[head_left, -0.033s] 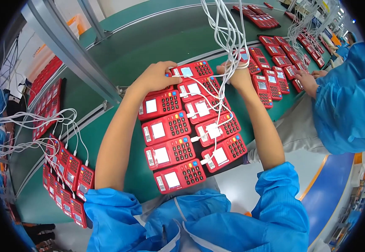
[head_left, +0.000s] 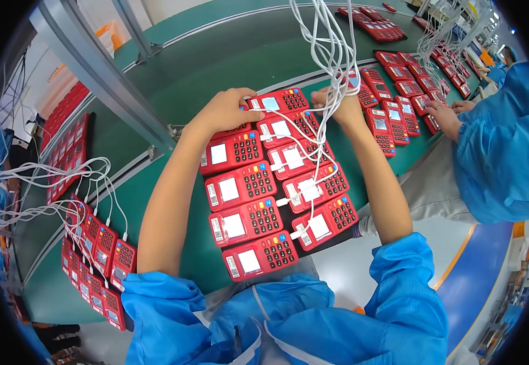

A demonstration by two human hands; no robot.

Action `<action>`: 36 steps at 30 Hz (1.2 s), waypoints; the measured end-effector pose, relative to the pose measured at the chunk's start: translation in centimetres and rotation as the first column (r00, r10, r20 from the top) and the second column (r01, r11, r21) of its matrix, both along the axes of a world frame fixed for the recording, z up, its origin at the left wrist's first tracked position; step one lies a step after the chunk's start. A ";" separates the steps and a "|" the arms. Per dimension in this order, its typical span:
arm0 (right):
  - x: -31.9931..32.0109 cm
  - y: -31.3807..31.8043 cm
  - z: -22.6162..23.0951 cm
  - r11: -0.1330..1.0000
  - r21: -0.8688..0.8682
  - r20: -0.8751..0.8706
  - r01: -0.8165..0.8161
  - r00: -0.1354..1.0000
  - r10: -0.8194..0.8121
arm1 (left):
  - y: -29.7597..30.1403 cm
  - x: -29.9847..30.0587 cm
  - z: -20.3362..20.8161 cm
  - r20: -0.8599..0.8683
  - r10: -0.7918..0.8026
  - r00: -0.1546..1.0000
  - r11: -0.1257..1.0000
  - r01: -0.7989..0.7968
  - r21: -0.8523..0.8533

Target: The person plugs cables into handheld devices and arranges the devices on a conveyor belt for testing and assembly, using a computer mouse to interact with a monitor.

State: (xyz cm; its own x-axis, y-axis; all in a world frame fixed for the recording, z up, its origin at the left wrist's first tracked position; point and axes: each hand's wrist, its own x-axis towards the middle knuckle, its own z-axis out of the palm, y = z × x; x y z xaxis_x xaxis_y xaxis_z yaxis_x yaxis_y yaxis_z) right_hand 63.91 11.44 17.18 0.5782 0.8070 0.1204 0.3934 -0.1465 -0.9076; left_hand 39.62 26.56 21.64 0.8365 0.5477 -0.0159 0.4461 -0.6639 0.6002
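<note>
In front of me, two columns of red payment terminals with black keypads lie face up. My left hand (head_left: 231, 111) grips the left end of the farthest payment terminal (head_left: 286, 100), its thumb beside a white cable plug (head_left: 257, 114). My right hand (head_left: 345, 108) is closed with curled fingers around white cables (head_left: 335, 73), just right of that terminal; the hanging bundle partly hides the fingers. White cables run into the left ends of the right-column terminals. The left column, such as the nearest terminal (head_left: 261, 255), shows no cables attached.
More cabled terminals (head_left: 97, 243) lie at the left edge. Others (head_left: 392, 115) sit to the right, where a co-worker in a blue sleeve (head_left: 495, 146) reaches in. A metal post (head_left: 97, 76) rises at the left. The green bench (head_left: 228, 61) extends behind.
My right hand has shifted very slightly up and to the left, still at the cables. My left hand and the terminals look unchanged.
</note>
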 end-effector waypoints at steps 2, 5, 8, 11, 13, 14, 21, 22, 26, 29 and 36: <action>-0.2 1.4 -0.6 0.987 0.160 -0.380 -0.005 0.923 0.067 | 0.2 0.4 0.5 -0.039 0.011 0.999 0.994 -0.015 -0.111; 0.3 2.0 -0.5 0.998 0.065 -0.464 0.004 0.886 0.027 | -0.2 0.3 0.5 -0.025 0.032 0.999 0.986 -0.036 -0.160; 0.4 1.5 0.0 0.998 0.060 -0.580 0.007 0.814 0.029 | -0.4 0.4 0.1 0.017 0.030 0.999 0.991 -0.027 -0.133; 0.3 1.6 0.8 0.976 0.213 -0.729 -0.042 0.659 0.188 | 0.0 0.3 -0.1 0.093 -0.032 0.995 0.990 0.045 -0.135; 0.1 1.3 0.4 0.960 0.228 -0.763 -0.162 0.582 0.280 | -0.4 0.1 -0.9 0.128 -0.079 0.989 0.988 0.095 -0.122; 0.6 1.3 0.3 0.962 0.230 -0.760 -0.145 0.591 0.271 | -0.5 0.3 -0.9 0.103 -0.080 0.992 0.989 0.092 -0.118; -0.5 0.9 1.9 0.975 0.220 -0.681 0.010 0.717 0.147 | 0.3 0.5 0.0 0.030 -0.058 0.998 0.979 0.063 -0.193; -0.4 0.8 1.8 0.969 0.245 -0.690 0.000 0.703 0.174 | 0.4 0.6 0.1 0.035 -0.069 0.997 0.978 0.075 -0.195; -0.4 0.6 2.0 0.968 0.249 -0.599 -0.003 0.785 0.156 | 0.6 0.9 0.0 0.067 -0.117 0.991 0.970 0.129 -0.207; -1.2 0.8 2.4 0.966 0.257 -0.619 0.032 0.773 0.139 | 1.2 0.7 -0.7 0.077 -0.146 0.986 0.970 0.158 -0.187; -1.1 1.0 1.5 0.979 0.201 -0.585 0.034 0.806 0.091 | 1.3 1.4 -0.7 0.020 -0.152 0.988 0.964 0.153 -0.216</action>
